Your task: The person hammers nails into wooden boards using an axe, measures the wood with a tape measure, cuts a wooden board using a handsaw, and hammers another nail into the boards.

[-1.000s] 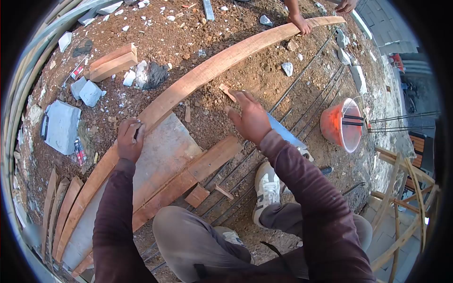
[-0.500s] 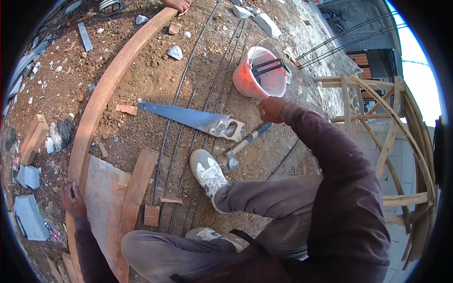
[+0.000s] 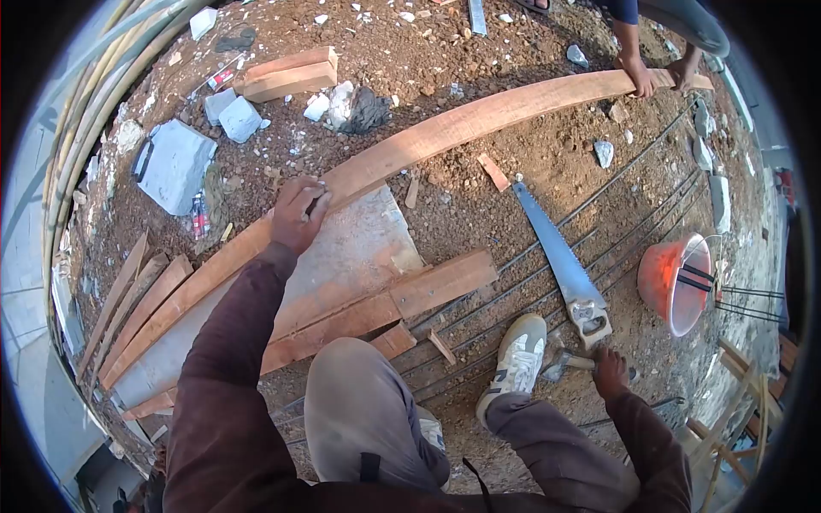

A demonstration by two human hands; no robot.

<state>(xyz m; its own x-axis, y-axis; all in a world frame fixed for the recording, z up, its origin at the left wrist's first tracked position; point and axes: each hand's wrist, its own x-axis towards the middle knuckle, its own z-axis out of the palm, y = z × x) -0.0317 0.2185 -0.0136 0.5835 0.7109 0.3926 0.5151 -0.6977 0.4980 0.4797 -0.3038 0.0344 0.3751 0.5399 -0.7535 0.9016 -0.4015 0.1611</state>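
A long, curved wooden beam [image 3: 479,120] lies across the ground, over one end of a grey board [image 3: 342,248]. My left hand [image 3: 299,214] is on the beam, fingers curled over its top; whether something small is also between them I cannot tell. My right hand [image 3: 611,373] is down beside my shoe, closed around the handle of a hammer [image 3: 577,362] lying on the dirt. Just above it lies a handsaw [image 3: 560,256], its handle close to my fingers. Another person's two hands [image 3: 637,75] grip the beam's far end.
Shorter planks [image 3: 445,282] lie by my knee, and more wood strips [image 3: 137,299] at the left. Steel rods [image 3: 530,299] run along the ground. An orange bucket [image 3: 654,282] stands at the right. Concrete lumps [image 3: 175,167] and wood blocks [image 3: 291,77] lie beyond the beam.
My view has swung left. My right hand has gone from near the bucket down onto the hammer's handle. My left hand stays on the beam. More of the other person's arms now shows.
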